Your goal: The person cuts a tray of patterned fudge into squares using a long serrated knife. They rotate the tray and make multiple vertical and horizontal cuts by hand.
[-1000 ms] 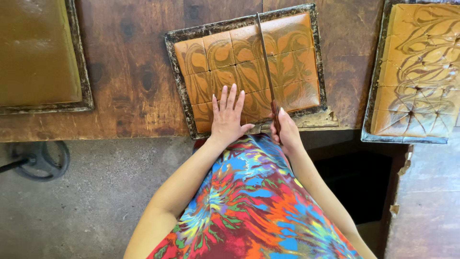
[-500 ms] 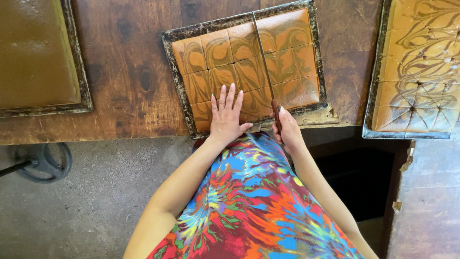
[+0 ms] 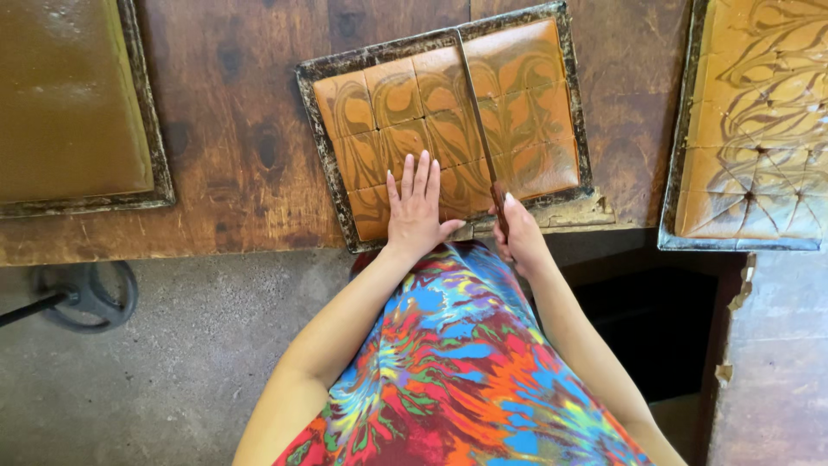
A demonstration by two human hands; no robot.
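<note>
A dark metal tray on a worn wooden table holds a brown slab with swirled marbling, cut into squares on its left part. My left hand lies flat, fingers spread, on the slab's near edge. My right hand grips the brown handle of a long knife, whose blade runs across the slab from the near edge to the far rim.
A tray of plain brown slab sits at the left. Another marbled slab in a tray sits at the right. The table edge runs below them; beyond is concrete floor with a round metal base.
The view has shifted slightly. The knife blade now lies a little further left across the slab. My left hand has stayed flat on the near edge.
</note>
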